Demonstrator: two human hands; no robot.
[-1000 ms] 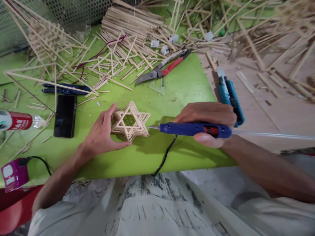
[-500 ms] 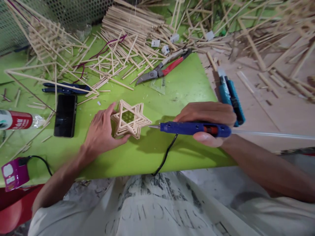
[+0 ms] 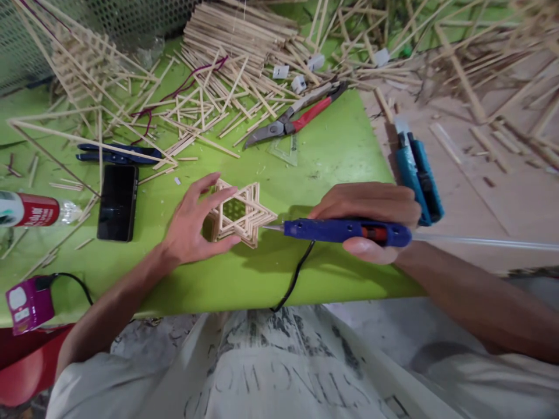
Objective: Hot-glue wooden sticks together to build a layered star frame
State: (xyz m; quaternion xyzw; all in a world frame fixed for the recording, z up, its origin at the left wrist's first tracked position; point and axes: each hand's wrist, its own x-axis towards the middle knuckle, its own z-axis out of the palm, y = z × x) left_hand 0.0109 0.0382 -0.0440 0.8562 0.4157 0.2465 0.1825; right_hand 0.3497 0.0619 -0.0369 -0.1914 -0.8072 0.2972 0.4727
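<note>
A layered six-pointed star of thin wooden sticks (image 3: 252,216) rests on the green table top (image 3: 340,279). My left hand (image 3: 192,221) grips its left side, with fingers over the upper left point and the thumb at the lower edge. Wrapped in my right hand (image 3: 367,203) is a blue hot glue gun (image 3: 321,230), held level. Its metal nozzle points left and lies at the star's right point; whether they touch I cannot tell. A clear glue stick (image 3: 480,241) runs out of its back end.
Behind the star lie red-handled shears (image 3: 310,114), a clear triangle ruler and piled sticks (image 3: 236,41). At left are a phone (image 3: 117,202), blue pliers (image 3: 120,153), a bottle (image 3: 37,209) and a purple box (image 3: 30,305). Teal cutters (image 3: 419,177) lie at right.
The star has shifted slightly right toward the nozzle. My left hand has moved with it, its fingers now reaching over the star's top. The view has shifted slightly.
</note>
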